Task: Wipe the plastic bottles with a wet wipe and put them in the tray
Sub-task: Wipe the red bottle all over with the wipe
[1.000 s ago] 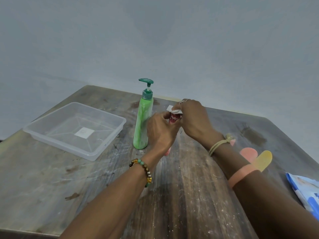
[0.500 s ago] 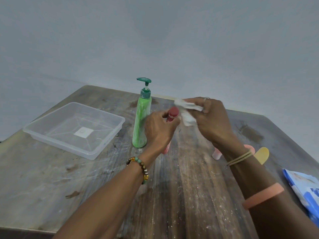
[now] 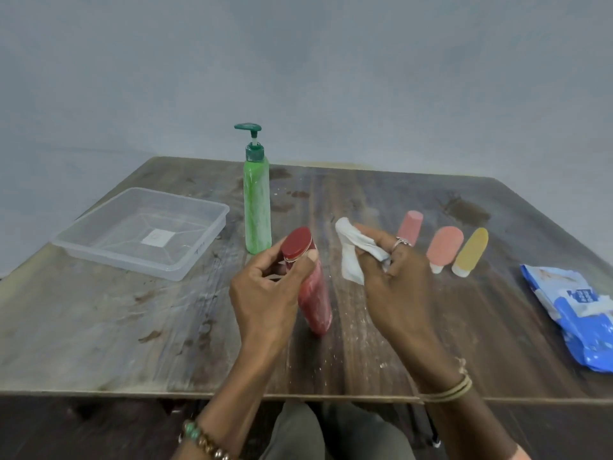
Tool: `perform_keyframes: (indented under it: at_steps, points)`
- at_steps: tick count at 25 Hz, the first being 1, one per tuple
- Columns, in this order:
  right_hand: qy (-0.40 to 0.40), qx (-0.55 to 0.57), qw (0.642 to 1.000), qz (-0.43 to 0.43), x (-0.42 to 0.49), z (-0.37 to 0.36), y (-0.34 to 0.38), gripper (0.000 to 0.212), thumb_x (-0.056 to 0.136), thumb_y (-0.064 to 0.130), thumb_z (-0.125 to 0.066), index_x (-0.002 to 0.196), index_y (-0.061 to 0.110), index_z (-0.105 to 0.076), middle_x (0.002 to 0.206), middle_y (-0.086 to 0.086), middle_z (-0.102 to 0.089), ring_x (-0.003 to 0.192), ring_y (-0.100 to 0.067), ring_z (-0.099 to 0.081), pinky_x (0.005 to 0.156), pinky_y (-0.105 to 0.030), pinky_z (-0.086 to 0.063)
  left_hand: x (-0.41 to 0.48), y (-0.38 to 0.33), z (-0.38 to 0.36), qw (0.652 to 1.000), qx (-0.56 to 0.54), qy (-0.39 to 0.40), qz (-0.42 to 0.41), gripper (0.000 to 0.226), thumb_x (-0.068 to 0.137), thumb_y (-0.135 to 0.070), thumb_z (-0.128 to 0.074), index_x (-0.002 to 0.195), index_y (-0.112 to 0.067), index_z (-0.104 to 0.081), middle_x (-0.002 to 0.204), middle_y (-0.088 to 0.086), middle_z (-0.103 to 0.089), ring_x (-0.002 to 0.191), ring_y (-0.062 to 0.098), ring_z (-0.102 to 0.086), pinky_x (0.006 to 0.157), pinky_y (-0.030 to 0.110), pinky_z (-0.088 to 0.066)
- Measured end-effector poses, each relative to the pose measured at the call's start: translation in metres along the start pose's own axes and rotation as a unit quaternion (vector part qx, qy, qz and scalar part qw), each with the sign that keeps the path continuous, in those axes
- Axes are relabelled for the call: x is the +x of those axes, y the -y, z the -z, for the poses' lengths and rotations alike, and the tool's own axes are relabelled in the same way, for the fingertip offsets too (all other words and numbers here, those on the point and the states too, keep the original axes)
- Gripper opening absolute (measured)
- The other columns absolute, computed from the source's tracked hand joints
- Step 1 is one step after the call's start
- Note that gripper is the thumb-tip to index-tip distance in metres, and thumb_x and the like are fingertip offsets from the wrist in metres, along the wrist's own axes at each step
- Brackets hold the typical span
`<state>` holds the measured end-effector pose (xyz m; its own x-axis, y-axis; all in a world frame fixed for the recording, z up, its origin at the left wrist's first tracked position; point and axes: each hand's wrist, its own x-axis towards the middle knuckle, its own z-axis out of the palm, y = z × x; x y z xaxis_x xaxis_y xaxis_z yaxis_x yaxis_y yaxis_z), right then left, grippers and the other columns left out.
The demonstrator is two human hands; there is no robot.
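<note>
**Two grips busy: red bottle [image 3: 315, 303] in the left, wet wipe [image 3: 351, 257] in the right**

Nearest, below the worktop [image 3: 99, 327] edge, a knee in grey-green cloth [image 3: 298, 429] shows between the forearms. A beaded bracelet [image 3: 202, 439] circles the left wrist and thin cord bands [image 3: 454, 390] the right.

Over the front middle of the worktop, the left grip [image 3: 265, 293] is curled round the upper part of the red bottle, with the thumb tip pressed just under the dark red cap [image 3: 297, 242]. That bottle is tilted, cap up and leaning left, its base low by the wood; whether the base touches the surface cannot be told.

Just to its right and apart from it, the right grip [image 3: 394, 283] pinches the crumpled white wet wipe between thumb and curled fingers. One end of the wipe sticks up and a flap hangs down toward the bottle. A ring [image 3: 402, 242] sits on one finger.

At the right edge lies a blue and white wipes pack [image 3: 577, 323].

Farther back on the right, three small bottles lie in a row, caps toward the viewer: a pale pink bottle [image 3: 411, 224], a salmon bottle [image 3: 444, 247] and a yellow bottle [image 3: 471, 249], close beside one another.

On the left rests the clear plastic tray [image 3: 132, 263], a white label on its floor. All five bottles are outside it.

Just right of the tray's far corner the green pump bottle [image 3: 257, 210] stands upright, streaked white.

Behind everything is a plain grey wall [image 3: 331, 78].
</note>
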<state>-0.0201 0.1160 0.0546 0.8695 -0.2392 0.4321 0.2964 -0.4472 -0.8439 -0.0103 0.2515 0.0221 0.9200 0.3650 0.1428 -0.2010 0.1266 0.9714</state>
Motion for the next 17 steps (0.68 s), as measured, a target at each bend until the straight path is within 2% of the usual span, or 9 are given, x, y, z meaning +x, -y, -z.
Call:
perform_keyframes:
  at_steps: [2, 4, 7, 9, 11, 14, 17]
  points:
    - [0.011, -0.011, 0.999, 0.031, -0.014, -0.010, 0.003, 0.031, 0.092, 0.010, -0.061, 0.114, 0.029, -0.071, 0.102, 0.018, -0.070, 0.092, 0.005, -0.064, 0.077, -0.016, -0.053, -0.013, 0.000, 0.005, 1.000, -0.006, 0.020, -0.002, 0.038, 0.074, -0.020, -0.086, 0.111, -0.021, -0.076, 0.088, -0.005, -0.078, 0.079, 0.006, -0.071, 0.067, 0.015, -0.054]
    - [0.007, -0.021, 0.998, 0.053, -0.019, -0.018, 0.005, 0.030, 0.092, 0.007, -0.061, 0.114, 0.022, -0.073, 0.102, 0.013, -0.071, 0.093, 0.002, -0.065, 0.081, -0.018, -0.054, -0.017, -0.001, 0.007, 0.999, 0.003, 0.048, -0.013, 0.037, 0.074, -0.021, -0.086, 0.110, -0.023, -0.076, 0.091, -0.004, -0.078, 0.083, 0.012, -0.072, 0.072, 0.023, -0.058]
    - [0.020, -0.036, 0.999, 0.027, -0.010, -0.016, 0.006, 0.030, 0.093, 0.007, -0.059, 0.111, 0.025, -0.074, 0.100, 0.010, -0.073, 0.090, 0.000, -0.067, 0.079, -0.028, -0.057, -0.017, -0.007, 0.009, 0.995, 0.047, 0.082, -0.030, 0.035, 0.074, -0.022, -0.085, 0.108, -0.027, -0.076, 0.090, -0.009, -0.077, 0.082, 0.013, -0.070, 0.078, 0.031, -0.061]
    - [0.056, -0.061, 0.996, 0.022, -0.005, -0.008, 0.004, 0.034, 0.093, 0.005, -0.057, 0.110, 0.027, -0.074, 0.101, 0.012, -0.073, 0.090, 0.000, -0.067, 0.078, -0.026, -0.057, -0.009, -0.012, 0.014, 0.988, 0.074, 0.128, -0.038, 0.033, 0.074, -0.022, -0.085, 0.106, -0.030, -0.076, 0.088, -0.008, -0.077, 0.082, 0.015, -0.070, 0.082, 0.037, -0.061]
    - [0.080, -0.039, 0.996, 0.016, -0.002, 0.002, 0.003, 0.029, 0.094, 0.006, -0.058, 0.104, 0.028, -0.074, 0.098, 0.013, -0.072, 0.088, 0.000, -0.067, 0.074, -0.021, -0.056, 0.006, -0.016, 0.022, 0.970, 0.093, 0.222, -0.038, 0.037, 0.074, -0.023, -0.083, 0.110, -0.026, -0.076, 0.097, -0.005, -0.078, 0.093, 0.019, -0.073, 0.089, 0.043, -0.059]
    - [0.125, 0.032, 0.992, -0.013, 0.005, 0.017, 0.004, 0.025, 0.097, 0.009, -0.057, 0.096, 0.027, -0.074, 0.092, 0.012, -0.074, 0.085, -0.002, -0.069, 0.069, -0.018, -0.054, 0.033, -0.021, 0.030, 0.926, 0.130, 0.352, -0.038, 0.045, 0.076, -0.022, -0.079, 0.120, -0.016, -0.071, 0.110, -0.002, -0.076, 0.105, 0.016, -0.071, 0.094, 0.042, -0.057]
    - [0.160, 0.044, 0.986, -0.015, 0.009, 0.027, 0.004, 0.028, 0.096, 0.005, -0.057, 0.095, 0.028, -0.074, 0.091, 0.014, -0.075, 0.086, -0.001, -0.069, 0.067, -0.014, -0.052, 0.047, -0.027, 0.029, 0.888, 0.201, 0.408, -0.072, 0.043, 0.074, -0.031, -0.078, 0.116, -0.026, -0.073, 0.111, -0.006, -0.071, 0.104, 0.010, -0.066, 0.089, 0.029, -0.056]
